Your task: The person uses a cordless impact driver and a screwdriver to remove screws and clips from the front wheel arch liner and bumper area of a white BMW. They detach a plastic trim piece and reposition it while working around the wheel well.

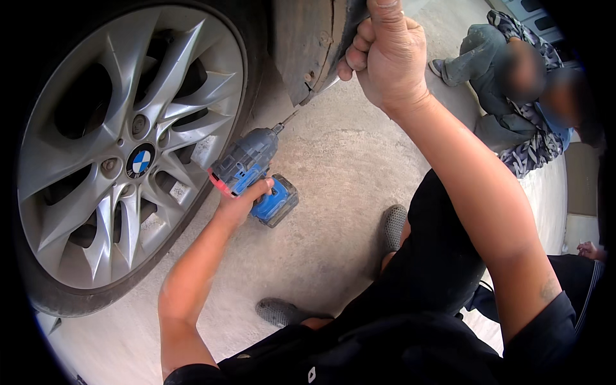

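My left hand (240, 204) grips a blue and black cordless impact driver (247, 160) by its handle, with the battery pack (276, 202) at the base. The long thin bit (290, 119) points up and right toward the lower corner of the car's bumper (314, 48), just short of it. Above and to the right, my right hand (391, 61) has its fingers curled at the bumper's outer edge, thumb pointing up. Part of that grip is hidden behind the edge. Small fastener spots show on the dusty inner face of the bumper.
A silver multi-spoke wheel (128, 147) with its tire fills the left side, close beside the driver. My feet in grey perforated shoes (279, 312) stand on the concrete floor (321, 256). Two people (507, 83) crouch or sit at upper right; another person's hand (587, 250) shows at far right.
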The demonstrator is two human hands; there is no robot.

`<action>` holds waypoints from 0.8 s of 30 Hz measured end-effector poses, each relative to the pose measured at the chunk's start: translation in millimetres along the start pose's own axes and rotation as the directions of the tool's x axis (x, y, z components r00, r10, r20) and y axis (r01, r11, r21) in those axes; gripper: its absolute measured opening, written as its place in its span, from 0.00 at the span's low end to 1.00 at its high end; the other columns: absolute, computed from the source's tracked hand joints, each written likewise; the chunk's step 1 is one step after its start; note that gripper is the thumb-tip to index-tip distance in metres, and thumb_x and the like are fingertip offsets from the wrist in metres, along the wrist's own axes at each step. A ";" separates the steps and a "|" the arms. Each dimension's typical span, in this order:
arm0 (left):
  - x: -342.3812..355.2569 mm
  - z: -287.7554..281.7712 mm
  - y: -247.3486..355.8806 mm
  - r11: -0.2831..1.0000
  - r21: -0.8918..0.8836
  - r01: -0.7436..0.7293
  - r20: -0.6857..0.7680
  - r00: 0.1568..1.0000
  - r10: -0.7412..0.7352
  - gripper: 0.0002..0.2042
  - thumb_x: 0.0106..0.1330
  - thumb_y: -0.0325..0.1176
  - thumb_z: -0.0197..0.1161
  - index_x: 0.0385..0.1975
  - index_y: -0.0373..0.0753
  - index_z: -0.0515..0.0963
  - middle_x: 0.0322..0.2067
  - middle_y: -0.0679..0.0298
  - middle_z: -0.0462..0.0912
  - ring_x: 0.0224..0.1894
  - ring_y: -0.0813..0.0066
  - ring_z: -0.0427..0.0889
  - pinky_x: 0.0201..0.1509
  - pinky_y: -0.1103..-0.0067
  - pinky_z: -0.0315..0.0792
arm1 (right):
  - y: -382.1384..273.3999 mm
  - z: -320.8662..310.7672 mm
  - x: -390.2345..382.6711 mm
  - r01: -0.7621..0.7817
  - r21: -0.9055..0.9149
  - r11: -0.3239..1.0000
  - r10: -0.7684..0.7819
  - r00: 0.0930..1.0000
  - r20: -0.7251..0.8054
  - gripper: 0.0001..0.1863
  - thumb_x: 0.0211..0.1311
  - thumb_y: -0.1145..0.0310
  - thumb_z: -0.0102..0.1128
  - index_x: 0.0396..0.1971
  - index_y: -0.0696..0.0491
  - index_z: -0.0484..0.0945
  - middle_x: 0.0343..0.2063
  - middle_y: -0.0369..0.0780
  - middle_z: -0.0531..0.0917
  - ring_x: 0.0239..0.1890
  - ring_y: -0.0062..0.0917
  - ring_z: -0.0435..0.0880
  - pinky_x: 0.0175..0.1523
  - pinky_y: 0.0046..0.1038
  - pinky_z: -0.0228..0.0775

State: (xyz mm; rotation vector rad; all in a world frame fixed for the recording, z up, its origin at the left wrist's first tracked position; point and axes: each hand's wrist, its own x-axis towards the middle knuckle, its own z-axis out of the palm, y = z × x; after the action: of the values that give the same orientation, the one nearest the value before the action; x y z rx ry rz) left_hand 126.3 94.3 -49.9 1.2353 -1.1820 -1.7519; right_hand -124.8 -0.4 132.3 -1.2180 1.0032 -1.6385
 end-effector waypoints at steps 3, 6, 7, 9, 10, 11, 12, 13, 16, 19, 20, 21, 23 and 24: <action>3.3 -8.1 -23.7 0.985 0.121 -0.125 -0.122 0.983 0.140 0.12 0.63 0.33 0.75 0.43 0.41 0.82 0.34 0.71 0.83 0.35 0.83 0.79 0.39 0.81 0.73 | -5.4 3.6 2.6 0.009 -0.069 0.998 -0.008 1.000 0.002 0.31 0.60 0.35 0.68 0.14 0.45 0.68 0.11 0.31 0.69 0.10 0.18 0.70 0.13 0.25 0.62; 1.1 -13.3 -39.6 0.952 0.202 -0.229 -0.139 0.956 0.260 0.11 0.65 0.34 0.74 0.42 0.40 0.82 0.38 0.69 0.84 0.43 0.79 0.79 0.50 0.77 0.74 | -2.6 3.8 2.9 -0.078 -0.066 0.995 0.076 0.996 -0.039 0.33 0.58 0.34 0.69 0.12 0.45 0.68 0.10 0.31 0.69 0.10 0.19 0.69 0.14 0.24 0.61; 1.4 -14.1 -43.5 0.931 0.248 -0.268 -0.129 0.943 0.306 0.10 0.65 0.33 0.74 0.42 0.40 0.82 0.39 0.69 0.84 0.43 0.78 0.79 0.52 0.76 0.74 | -2.6 2.4 4.2 -0.110 -0.055 0.992 0.108 0.994 -0.035 0.33 0.57 0.33 0.69 0.12 0.45 0.68 0.10 0.31 0.69 0.10 0.19 0.69 0.14 0.24 0.61; -4.2 -9.4 -48.7 0.904 0.289 -0.314 -0.102 0.929 0.356 0.12 0.66 0.32 0.73 0.45 0.39 0.82 0.41 0.67 0.84 0.46 0.76 0.80 0.55 0.75 0.74 | -3.3 -1.4 4.2 -0.138 -0.045 0.989 0.138 0.990 0.000 0.34 0.56 0.32 0.69 0.12 0.45 0.67 0.11 0.31 0.70 0.10 0.18 0.70 0.15 0.24 0.64; -7.7 -8.2 -46.6 0.881 0.338 -0.331 -0.058 0.927 0.370 0.12 0.66 0.33 0.73 0.46 0.39 0.81 0.42 0.67 0.84 0.46 0.75 0.80 0.55 0.74 0.74 | -3.4 -2.1 3.8 -0.141 -0.049 0.989 0.142 0.990 0.010 0.34 0.56 0.32 0.69 0.12 0.45 0.67 0.11 0.31 0.70 0.11 0.18 0.70 0.16 0.24 0.64; -9.7 -5.1 -46.7 0.855 0.384 -0.349 -0.014 0.924 0.383 0.13 0.66 0.33 0.73 0.47 0.39 0.81 0.42 0.66 0.84 0.47 0.75 0.80 0.55 0.74 0.74 | -3.8 -3.2 3.8 -0.144 -0.054 0.988 0.145 0.989 0.020 0.34 0.56 0.32 0.69 0.12 0.45 0.67 0.11 0.31 0.71 0.11 0.18 0.70 0.16 0.24 0.65; -11.9 -4.0 -47.7 0.865 0.389 -0.316 -0.002 0.939 0.344 0.14 0.66 0.34 0.73 0.49 0.39 0.81 0.43 0.65 0.84 0.49 0.74 0.80 0.56 0.73 0.74 | -4.3 -1.1 4.9 -0.144 -0.061 0.988 0.147 0.988 0.046 0.34 0.56 0.31 0.68 0.13 0.46 0.69 0.12 0.30 0.71 0.12 0.17 0.71 0.18 0.24 0.66; -13.4 -2.5 -49.0 0.874 0.394 -0.283 0.008 0.953 0.304 0.15 0.67 0.35 0.73 0.50 0.39 0.81 0.44 0.64 0.85 0.50 0.72 0.81 0.56 0.72 0.74 | -4.2 1.4 5.5 -0.153 -0.058 0.987 0.156 0.986 0.055 0.33 0.56 0.31 0.68 0.13 0.46 0.70 0.12 0.30 0.71 0.12 0.16 0.71 0.18 0.23 0.65; -13.5 6.2 -61.1 0.860 0.464 -0.212 -0.021 0.968 0.251 0.18 0.66 0.38 0.73 0.52 0.38 0.80 0.48 0.61 0.85 0.52 0.68 0.81 0.57 0.69 0.74 | -2.1 6.5 8.2 -0.149 -0.046 0.988 0.153 0.984 0.088 0.32 0.57 0.31 0.68 0.16 0.46 0.73 0.12 0.29 0.70 0.12 0.15 0.70 0.19 0.22 0.65; -11.9 10.5 -74.7 0.872 0.444 -0.207 -0.072 0.962 0.265 0.21 0.65 0.40 0.74 0.54 0.37 0.79 0.50 0.57 0.84 0.53 0.64 0.82 0.57 0.69 0.75 | -0.1 7.7 10.1 -0.183 -0.019 0.983 0.184 0.975 0.123 0.32 0.57 0.32 0.68 0.16 0.46 0.73 0.12 0.29 0.70 0.12 0.15 0.70 0.18 0.23 0.66; -12.7 8.6 -77.4 0.882 0.418 -0.215 -0.088 0.957 0.275 0.22 0.65 0.41 0.74 0.54 0.36 0.79 0.50 0.56 0.84 0.52 0.63 0.82 0.57 0.69 0.75 | 0.6 8.4 10.6 -0.196 -0.005 0.981 0.194 0.971 0.136 0.32 0.57 0.32 0.68 0.15 0.46 0.73 0.12 0.29 0.71 0.12 0.16 0.70 0.18 0.23 0.66; -13.5 5.4 -77.1 0.863 0.454 -0.223 -0.041 0.962 0.271 0.22 0.65 0.40 0.74 0.54 0.36 0.79 0.51 0.56 0.84 0.52 0.63 0.82 0.57 0.69 0.75 | 0.4 7.9 11.2 -0.206 0.009 0.978 0.203 0.968 0.146 0.32 0.57 0.33 0.69 0.15 0.46 0.73 0.12 0.29 0.71 0.12 0.16 0.71 0.18 0.23 0.67; -17.3 -3.9 -75.6 0.820 0.519 -0.240 0.049 0.967 0.252 0.21 0.65 0.37 0.73 0.55 0.35 0.78 0.52 0.56 0.84 0.52 0.63 0.82 0.57 0.69 0.75 | 0.5 5.9 10.9 -0.224 0.012 0.975 0.219 0.963 0.160 0.32 0.57 0.34 0.70 0.14 0.47 0.72 0.12 0.30 0.71 0.12 0.17 0.72 0.19 0.24 0.68; -16.9 -13.3 -72.2 0.776 0.556 -0.298 0.141 0.954 0.266 0.20 0.65 0.34 0.72 0.55 0.35 0.78 0.51 0.57 0.84 0.52 0.65 0.82 0.57 0.70 0.75 | -0.2 1.1 9.8 -0.225 -0.001 0.974 0.222 0.962 0.157 0.32 0.57 0.34 0.70 0.14 0.48 0.72 0.11 0.31 0.71 0.12 0.18 0.72 0.19 0.24 0.69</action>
State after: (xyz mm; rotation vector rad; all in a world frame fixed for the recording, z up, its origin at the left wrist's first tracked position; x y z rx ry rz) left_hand 142.4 131.2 -113.6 1.2487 -1.9154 -1.2421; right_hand -125.5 -9.6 135.7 -1.1576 0.9882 -1.3529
